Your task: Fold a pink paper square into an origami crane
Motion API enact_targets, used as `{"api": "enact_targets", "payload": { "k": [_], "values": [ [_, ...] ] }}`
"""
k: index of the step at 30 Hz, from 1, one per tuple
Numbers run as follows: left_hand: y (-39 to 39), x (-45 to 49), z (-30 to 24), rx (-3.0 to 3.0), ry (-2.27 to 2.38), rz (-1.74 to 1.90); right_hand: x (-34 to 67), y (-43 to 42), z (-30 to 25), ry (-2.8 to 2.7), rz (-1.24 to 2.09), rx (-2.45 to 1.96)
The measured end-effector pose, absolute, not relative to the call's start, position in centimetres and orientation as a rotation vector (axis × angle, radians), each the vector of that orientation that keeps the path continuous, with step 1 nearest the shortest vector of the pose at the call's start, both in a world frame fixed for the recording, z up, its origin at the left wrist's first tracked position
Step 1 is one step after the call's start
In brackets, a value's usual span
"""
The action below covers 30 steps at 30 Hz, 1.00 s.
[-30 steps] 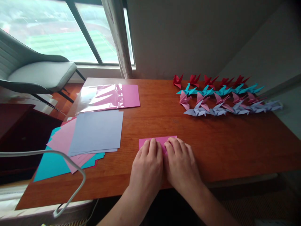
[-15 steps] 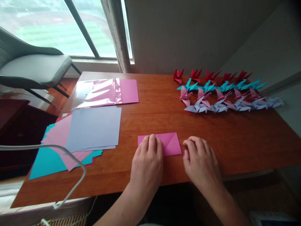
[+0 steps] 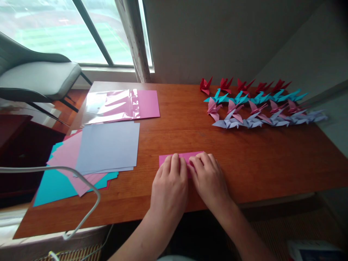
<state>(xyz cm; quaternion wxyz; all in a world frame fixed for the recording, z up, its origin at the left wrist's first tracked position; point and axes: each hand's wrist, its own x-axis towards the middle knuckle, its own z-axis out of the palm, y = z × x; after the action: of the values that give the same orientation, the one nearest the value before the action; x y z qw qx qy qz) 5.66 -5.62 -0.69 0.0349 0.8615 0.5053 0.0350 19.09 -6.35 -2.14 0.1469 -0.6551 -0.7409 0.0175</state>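
A folded pink paper [image 3: 181,156] lies on the wooden table [image 3: 266,159] near its front edge. My left hand [image 3: 170,185] rests flat on its left half, fingers stretched out together. My right hand [image 3: 209,179] lies flat over its right half, fingers extended, touching the left hand. Most of the paper is hidden under both hands; only its far edge shows.
A fanned stack of lilac, pink and teal sheets [image 3: 92,152] lies at the left. Behind it sits a clear wrapper with pink paper [image 3: 122,103]. Rows of red, teal, pink and lilac paper cranes [image 3: 258,103] stand at the back right. A grey chair [image 3: 38,79] is by the window.
My right hand, which had slid off to the right of the paper half a second ago, has come back onto its right half. The left hand stays put.
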Motion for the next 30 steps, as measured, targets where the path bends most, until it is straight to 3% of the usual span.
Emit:
{"api": "enact_targets", "payload": {
  "k": [13,21,30],
  "values": [
    [-6.2,-1.1,-1.3,2.723,1.622,0.221,19.7,-6.4,-3.0,-2.113,0.092,-1.869],
    [-7.5,-2.7,-2.1,2.509,1.620,0.591,21.8,-6.1,-2.5,-1.686,0.530,-1.630],
    [-6.5,-1.8,-2.2,2.372,1.557,0.754,23.7,-6.1,-3.3,-1.717,0.314,-1.748]
  ]
}}
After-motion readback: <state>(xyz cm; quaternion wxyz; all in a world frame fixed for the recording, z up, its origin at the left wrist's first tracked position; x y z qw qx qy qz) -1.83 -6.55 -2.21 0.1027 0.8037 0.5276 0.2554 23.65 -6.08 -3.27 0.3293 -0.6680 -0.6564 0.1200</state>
